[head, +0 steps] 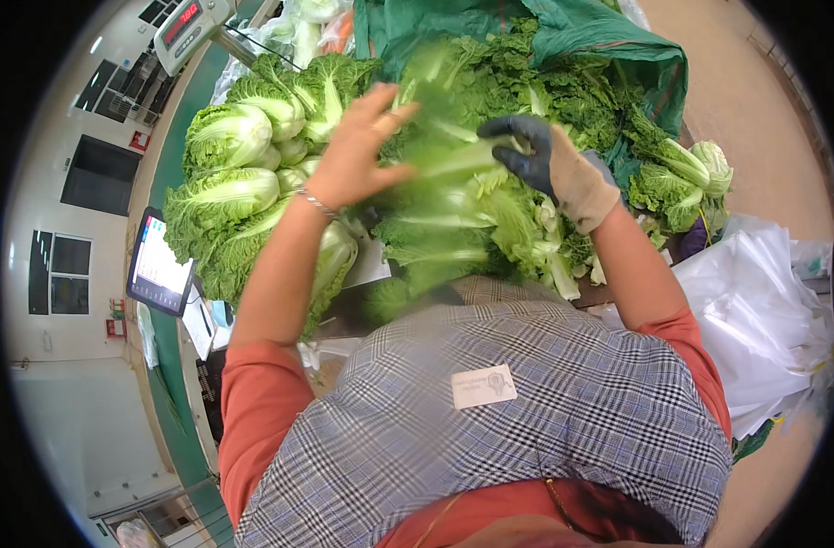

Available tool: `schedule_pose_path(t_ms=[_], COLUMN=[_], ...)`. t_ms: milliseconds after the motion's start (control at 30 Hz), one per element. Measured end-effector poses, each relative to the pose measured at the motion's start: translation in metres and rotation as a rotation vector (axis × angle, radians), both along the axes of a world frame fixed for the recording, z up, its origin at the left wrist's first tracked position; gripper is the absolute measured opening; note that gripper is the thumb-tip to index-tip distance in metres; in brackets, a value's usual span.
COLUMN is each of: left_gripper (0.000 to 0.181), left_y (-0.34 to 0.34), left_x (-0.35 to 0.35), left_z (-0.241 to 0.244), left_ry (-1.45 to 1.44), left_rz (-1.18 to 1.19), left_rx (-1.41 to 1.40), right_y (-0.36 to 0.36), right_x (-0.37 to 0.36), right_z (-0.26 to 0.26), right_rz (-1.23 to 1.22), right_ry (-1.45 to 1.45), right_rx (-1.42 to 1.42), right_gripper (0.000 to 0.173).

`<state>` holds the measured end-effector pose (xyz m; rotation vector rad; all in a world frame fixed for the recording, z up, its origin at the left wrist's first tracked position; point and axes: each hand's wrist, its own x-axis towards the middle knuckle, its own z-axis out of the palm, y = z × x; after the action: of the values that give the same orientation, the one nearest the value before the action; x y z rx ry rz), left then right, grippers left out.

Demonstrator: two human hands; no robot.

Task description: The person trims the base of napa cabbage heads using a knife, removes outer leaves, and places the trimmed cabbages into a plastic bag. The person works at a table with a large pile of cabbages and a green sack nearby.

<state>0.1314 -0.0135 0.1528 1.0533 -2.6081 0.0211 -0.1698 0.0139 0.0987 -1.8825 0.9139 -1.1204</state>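
Observation:
My right hand (pixel 550 168), in a dark-coated glove, curls its fingers around the stem end of a napa cabbage leaf (pixel 461 161), which is blurred. Bare, with a bracelet at the wrist, my left hand (pixel 362 151) hovers left of that leaf; its fingers are spread and nothing shows in them. Beneath and around both hands lies a heap of loose cabbage leaves (pixel 444 219), green frills and pale ribs together. On the left, several whole napa cabbages (pixel 232 137) are stacked, stem ends turned mostly towards the heap.
A green woven sack (pixel 451 31) lies behind the leaves. The digital scale display (pixel 191 31) stands at the far left, above a tablet screen (pixel 160 264). White plastic bags (pixel 759 308) are at my right, below another cabbage (pixel 711 168). Papers (pixel 201 322) lie left.

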Motion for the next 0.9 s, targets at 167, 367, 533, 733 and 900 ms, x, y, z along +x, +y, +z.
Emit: schedule_pose_path(t_ms=[167, 367, 533, 733, 900], left_gripper=[0.085, 0.089, 0.074, 0.101, 0.09], left_y=[0.003, -0.003, 0.018, 0.033, 0.008], left_x=[-0.023, 0.007, 0.007, -0.055, -0.069], left_z=[0.04, 0.134, 0.14, -0.012, -0.133], left_ry=[0.292, 0.457, 0.253, -0.098, -0.261], left_rz=[0.017, -0.049, 0.082, 0.057, 0.091], left_rx=[-0.028, -0.086, -0.446, -0.097, 0.214], right_y=[-0.001, -0.037, -0.048, -0.009, 0.013], right_x=[0.009, 0.036, 0.06, -0.022, -0.067], right_z=[0.077, 0.145, 0.135, -0.034, -0.101], right_rz=[-0.028, 0.181, 0.23, 0.167, 0.307], right_ry=[-0.248, -0.393, -0.505, -0.068, 0.296], right_rx=[-0.17, -0.582, -0.774, -0.169, -0.194], right_gripper=[0.03, 0.038, 0.032, 0.042, 0.042])
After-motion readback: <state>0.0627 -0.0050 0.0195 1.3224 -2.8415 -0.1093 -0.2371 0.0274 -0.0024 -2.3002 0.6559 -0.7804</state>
